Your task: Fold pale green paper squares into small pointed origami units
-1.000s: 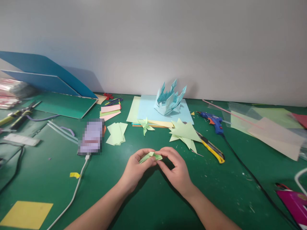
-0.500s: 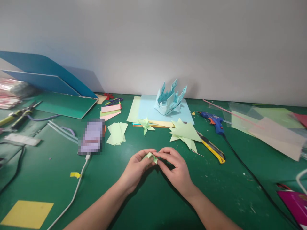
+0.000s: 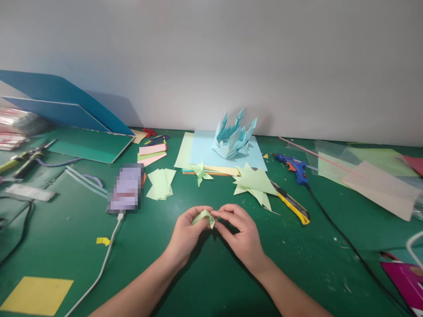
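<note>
Between my two hands is a small folded piece of light green paper [image 3: 205,215], curled up in the middle. My left hand [image 3: 185,234] pinches it between thumb and fingers from the left. At its right edge, the thumb and fingertips of my right hand [image 3: 243,232] close on the paper; the fingers partly hide it. Just beyond lie a light green folded paper flower [image 3: 201,174], a stack of pale green paper slips [image 3: 161,184] and a pile of green pointed paper pieces [image 3: 254,182]. Farther back stands a light blue folded-paper crown-like form [image 3: 231,143].
A yellow utility knife [image 3: 294,208] and a blue glue gun [image 3: 294,166] with a black cord lie at right. On the left are a phone [image 3: 126,189] on a white cable, pliers [image 3: 31,159], blue boards [image 3: 66,105] and a yellow paper [image 3: 37,296]. A wall rises behind.
The folded green paper has turned slightly in my fingers, showing more of its left side. Both hands stay nearly in place, still gripping it.
</note>
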Available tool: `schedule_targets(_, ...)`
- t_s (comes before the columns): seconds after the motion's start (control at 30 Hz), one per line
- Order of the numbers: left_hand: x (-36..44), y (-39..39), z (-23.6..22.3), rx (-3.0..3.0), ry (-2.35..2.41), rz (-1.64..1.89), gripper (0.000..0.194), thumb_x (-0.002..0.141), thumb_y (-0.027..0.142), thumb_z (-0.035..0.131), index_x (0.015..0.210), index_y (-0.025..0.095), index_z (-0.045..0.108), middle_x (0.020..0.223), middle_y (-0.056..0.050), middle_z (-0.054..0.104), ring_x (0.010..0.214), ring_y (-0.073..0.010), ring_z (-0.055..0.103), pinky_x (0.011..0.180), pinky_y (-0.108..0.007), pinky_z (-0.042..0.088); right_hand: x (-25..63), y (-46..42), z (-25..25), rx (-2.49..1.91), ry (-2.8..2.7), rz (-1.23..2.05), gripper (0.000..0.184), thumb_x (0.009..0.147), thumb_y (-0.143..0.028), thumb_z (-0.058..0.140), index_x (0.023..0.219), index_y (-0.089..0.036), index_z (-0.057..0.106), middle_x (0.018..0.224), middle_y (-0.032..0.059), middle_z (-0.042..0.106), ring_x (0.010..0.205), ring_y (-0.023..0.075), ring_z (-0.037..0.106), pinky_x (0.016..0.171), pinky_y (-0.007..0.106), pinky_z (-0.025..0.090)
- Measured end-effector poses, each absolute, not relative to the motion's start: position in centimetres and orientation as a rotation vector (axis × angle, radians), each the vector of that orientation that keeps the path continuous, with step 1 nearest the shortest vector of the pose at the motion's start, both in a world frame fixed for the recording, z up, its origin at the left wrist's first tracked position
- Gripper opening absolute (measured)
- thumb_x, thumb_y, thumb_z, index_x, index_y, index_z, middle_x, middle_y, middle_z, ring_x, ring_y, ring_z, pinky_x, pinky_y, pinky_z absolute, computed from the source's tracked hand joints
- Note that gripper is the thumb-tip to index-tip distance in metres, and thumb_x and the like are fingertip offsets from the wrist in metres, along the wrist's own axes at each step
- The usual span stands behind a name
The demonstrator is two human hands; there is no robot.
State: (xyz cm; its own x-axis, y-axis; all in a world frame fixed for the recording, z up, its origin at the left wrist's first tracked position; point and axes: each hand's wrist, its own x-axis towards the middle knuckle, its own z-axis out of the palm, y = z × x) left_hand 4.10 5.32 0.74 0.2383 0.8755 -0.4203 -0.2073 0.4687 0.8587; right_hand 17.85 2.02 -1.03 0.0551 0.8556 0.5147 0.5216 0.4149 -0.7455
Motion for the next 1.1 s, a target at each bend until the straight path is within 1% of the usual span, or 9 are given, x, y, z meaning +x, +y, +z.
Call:
schedule_targets(0.27, 4.12, 5.36, 1.09, 0.853, 1.135, 0.858, 0.018, 0.057, 0.020, 0.071, 0.073, 0.014, 0.065, 0.066, 0.001, 0.064, 0.058, -0.0097, 0.055, 0.061, -0.021, 0.043, 17.78, 1.93, -1.00, -1.237, -1.631, 0.350, 0.016, 0.083, -0.017, 0.059, 0.095, -0.024, 0.068, 0.082, 0.0035, 0.062, 0.075, 0.0164, 0.060, 0.067, 0.030, 0.051)
schedule_targets(0.37, 4.07, 5.42, 0.97, 0.853, 1.130, 0.860, 0.020, 0.057, 0.020, 0.072, 0.075, 0.014, 0.065, 0.067, 0.002, 0.063, 0.058, -0.0090, 0.054, 0.060, -0.020, 0.042, 17.75, 1.93, -1.14, -1.233, -1.627, 0.355, 0.016, 0.084, -0.018, 0.058, 0.095, -0.025, 0.068, 0.083, 0.0038, 0.062, 0.076, 0.0167, 0.060, 0.068, 0.031, 0.051)
schedule_targets(0.53, 4.16, 5.38, 1.02, 0.745, 1.072, 0.859, 0.030, 0.054, 0.023, 0.077, 0.079, 0.015, 0.062, 0.070, 0.001, 0.064, 0.059, -0.0086, 0.055, 0.062, -0.020, 0.043, 17.94, 2.10, -1.25, -1.244, -1.626, 0.339, 0.019, 0.084, -0.016, 0.057, 0.098, -0.025, 0.067, 0.084, 0.0042, 0.062, 0.079, 0.0174, 0.060, 0.070, 0.032, 0.051)
schedule_targets(0.7, 4.15, 5.21, 1.14, 0.792, 1.073, 0.879, 0.025, 0.057, 0.025, 0.077, 0.076, 0.016, 0.062, 0.070, 0.003, 0.061, 0.062, -0.0075, 0.053, 0.063, -0.018, 0.041, 18.02, 2.10, -1.13, -1.223, -1.622, 0.307, 0.019, 0.083, -0.014, 0.056, 0.095, -0.022, 0.068, 0.084, 0.0049, 0.062, 0.079, 0.0175, 0.060, 0.070, 0.031, 0.050)
schedule_targets(0.8, 4.09, 5.16, 1.22, 0.836, 1.102, 0.880, 0.023, 0.057, 0.023, 0.077, 0.074, 0.017, 0.064, 0.070, 0.003, 0.061, 0.063, -0.0083, 0.052, 0.063, -0.018, 0.041, 17.93, 2.01, -1.04, -1.237, -1.590, 0.365, 0.019, 0.081, -0.012, 0.057, 0.092, -0.023, 0.069, 0.083, 0.0042, 0.062, 0.076, 0.0166, 0.060, 0.068, 0.030, 0.051)
schedule_targets(0.93, 3.97, 5.21, 1.13, 0.901, 1.105, 0.891, 0.019, 0.058, 0.022, 0.075, 0.074, 0.017, 0.067, 0.074, 0.001, 0.064, 0.067, -0.0100, 0.054, 0.065, -0.019, 0.043, 17.84, 1.96, -0.94, -1.223, -1.508, 0.519, 0.020, 0.079, -0.010, 0.057, 0.087, -0.022, 0.069, 0.080, 0.0027, 0.063, 0.069, 0.0140, 0.060, 0.064, 0.026, 0.051)
schedule_targets(1.1, 3.83, 5.28, 0.85, 0.970, 1.126, 0.879, 0.016, 0.060, 0.022, 0.074, 0.074, 0.017, 0.070, 0.075, 0.000, 0.068, 0.069, -0.0113, 0.057, 0.068, -0.020, 0.044, 17.88, 2.04, -1.15, -1.195, -1.419, 0.622, 0.016, 0.077, -0.010, 0.059, 0.080, -0.021, 0.070, 0.076, 0.0020, 0.066, 0.071, 0.0146, 0.063, 0.066, 0.025, 0.052)
